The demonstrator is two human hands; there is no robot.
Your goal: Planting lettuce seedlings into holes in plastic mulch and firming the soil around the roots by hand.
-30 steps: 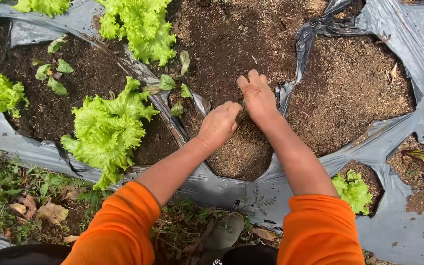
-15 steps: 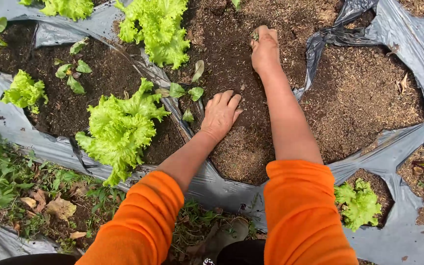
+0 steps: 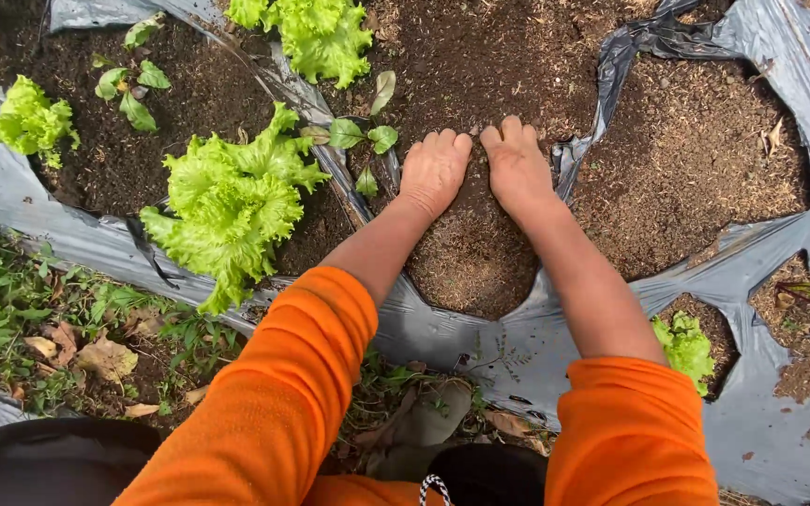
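My left hand [image 3: 433, 169] and my right hand [image 3: 516, 164] lie palm-down side by side on dark soil [image 3: 471, 244] inside a hole in the grey plastic mulch sheet [image 3: 480, 328]. Fingers are together and pressed flat into the earth; neither hand holds anything. Both arms wear orange sleeves [image 3: 283, 394]. A small seedling with several oval leaves [image 3: 367, 141] stands just left of my left hand. A large light-green lettuce [image 3: 232, 201] grows further left.
More lettuces grow at the top [image 3: 316, 33], the far left [image 3: 30, 122] and the lower right [image 3: 684, 347]. A torn fold of plastic [image 3: 611, 66] rises right of my hands beside another soil patch [image 3: 696, 159]. Weeds and dry leaves [image 3: 67, 328] cover the lower left.
My right hand has drawn back from the far soil and now lies beside my left hand. The view has shifted slightly, bringing both hands to the middle.
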